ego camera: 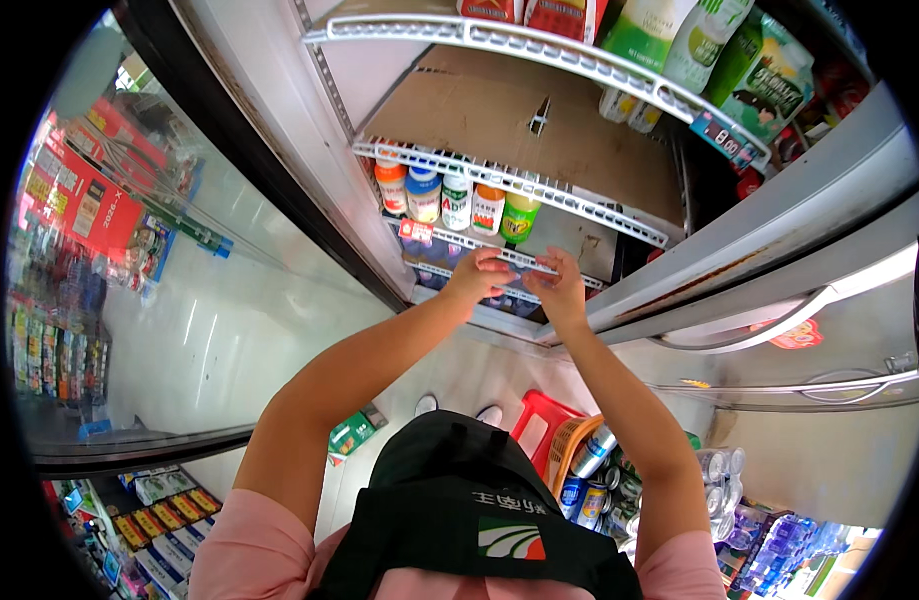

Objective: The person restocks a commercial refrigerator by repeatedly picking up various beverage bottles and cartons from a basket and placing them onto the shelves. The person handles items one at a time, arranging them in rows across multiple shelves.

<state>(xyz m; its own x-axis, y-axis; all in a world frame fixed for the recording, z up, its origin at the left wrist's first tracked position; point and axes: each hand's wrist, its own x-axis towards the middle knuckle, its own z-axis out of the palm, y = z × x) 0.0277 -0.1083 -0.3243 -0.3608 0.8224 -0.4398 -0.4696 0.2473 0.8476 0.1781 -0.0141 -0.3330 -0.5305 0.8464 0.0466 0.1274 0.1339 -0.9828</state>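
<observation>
My left hand [474, 280] and my right hand [558, 283] face each other in front of a low white wire shelf edge [459, 241] in an upright drinks cooler. The fingers of both are bent. Something small and clear may lie between them, but I cannot make it out, nor whether either hand grips the shelf edge. Behind that edge stands a row of bottles: an orange-capped bottle [391, 187], a blue-capped bottle [423, 196], a white and green bottle [456, 201], an orange-topped bottle [488, 210] and a yellow-green bottle [520, 217]. A red price tag [416, 229] hangs at the left.
Brown cardboard [497, 112] covers the shelf above. Higher still, the top rack [579, 51] carries cartons and bottles. Glass doors [196, 322] flank me. An orange basket [568, 446] of cans stands by a red plastic stool [538, 420]; a green box [352, 435] lies on the floor.
</observation>
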